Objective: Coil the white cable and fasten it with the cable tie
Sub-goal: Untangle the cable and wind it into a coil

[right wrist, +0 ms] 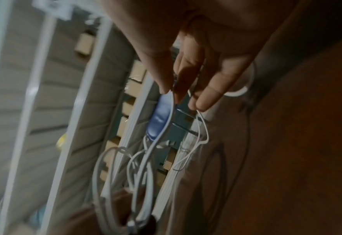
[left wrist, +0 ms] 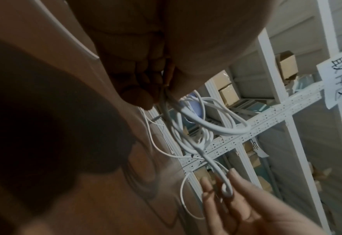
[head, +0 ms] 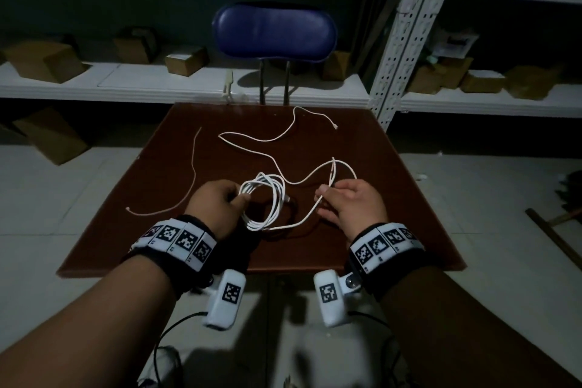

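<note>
The white cable (head: pixel 252 148) lies partly loose on the brown table (head: pixel 126 230), and its far plug (head: pixel 336 127) rests near the back edge. My left hand (head: pixel 240 198) grips several finished loops of the coil (head: pixel 267 198) just above the table; in the left wrist view the curled fingers (left wrist: pixel 137 95) pinch the loops (left wrist: pixel 206 120). My right hand (head: pixel 322 195) pinches the loose strand to the right of the coil, thumb against finger (right wrist: pixel 166 82) in the right wrist view. The thin pale cable tie (head: pixel 193 167) lies stretched out on the table's left side, untouched.
A blue chair (head: pixel 274 30) stands behind the table's far edge. White metal shelves (head: pixel 157 82) with cardboard boxes (head: pixel 44 61) line the back wall, and a perforated upright (head: pixel 406 41) stands at the back right. Pale tiled floor surrounds the table.
</note>
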### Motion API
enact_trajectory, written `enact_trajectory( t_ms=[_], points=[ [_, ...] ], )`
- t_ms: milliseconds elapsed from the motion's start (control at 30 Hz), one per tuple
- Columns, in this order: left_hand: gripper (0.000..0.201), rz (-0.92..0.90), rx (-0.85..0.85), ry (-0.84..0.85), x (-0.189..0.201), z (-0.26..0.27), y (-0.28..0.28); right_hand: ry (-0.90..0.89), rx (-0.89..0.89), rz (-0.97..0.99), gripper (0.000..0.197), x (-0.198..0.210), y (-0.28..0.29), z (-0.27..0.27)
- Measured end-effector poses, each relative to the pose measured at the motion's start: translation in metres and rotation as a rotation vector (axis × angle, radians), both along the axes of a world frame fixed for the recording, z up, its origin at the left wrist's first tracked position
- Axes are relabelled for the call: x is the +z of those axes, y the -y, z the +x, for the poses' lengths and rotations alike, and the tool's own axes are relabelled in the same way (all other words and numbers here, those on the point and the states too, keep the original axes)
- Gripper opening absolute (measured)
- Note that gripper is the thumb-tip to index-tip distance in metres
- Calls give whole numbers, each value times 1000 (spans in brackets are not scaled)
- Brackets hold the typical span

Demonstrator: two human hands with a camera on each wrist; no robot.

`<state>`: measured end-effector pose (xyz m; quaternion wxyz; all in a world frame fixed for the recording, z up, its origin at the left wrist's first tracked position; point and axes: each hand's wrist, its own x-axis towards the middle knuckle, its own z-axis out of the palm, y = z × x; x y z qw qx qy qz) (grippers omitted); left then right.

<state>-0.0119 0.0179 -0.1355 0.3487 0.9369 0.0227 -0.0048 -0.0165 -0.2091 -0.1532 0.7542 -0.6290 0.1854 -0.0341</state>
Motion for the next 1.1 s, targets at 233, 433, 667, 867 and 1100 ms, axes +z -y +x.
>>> enact_trajectory(
  t_ms=[233,433,667,867,1100],
  points=[
    [21,-89,38,-84,-2,-3,6,-177,116,185,30,-10,-17,-9],
    [25,-77,49,-90,-4,-8,15,-210,133,219,50,-10,-33,-13],
    [27,-48,54,-79,-4,-8,12,-132,172,271,33,-10,-36,-17],
    [19,93,-128,-79,-3,-12,20,-84,287,25,29,-12,-29,-15],
    [20,165,-159,-31,-7,-13,20,-75,394,117,29,-11,-28,-10]
  ],
)
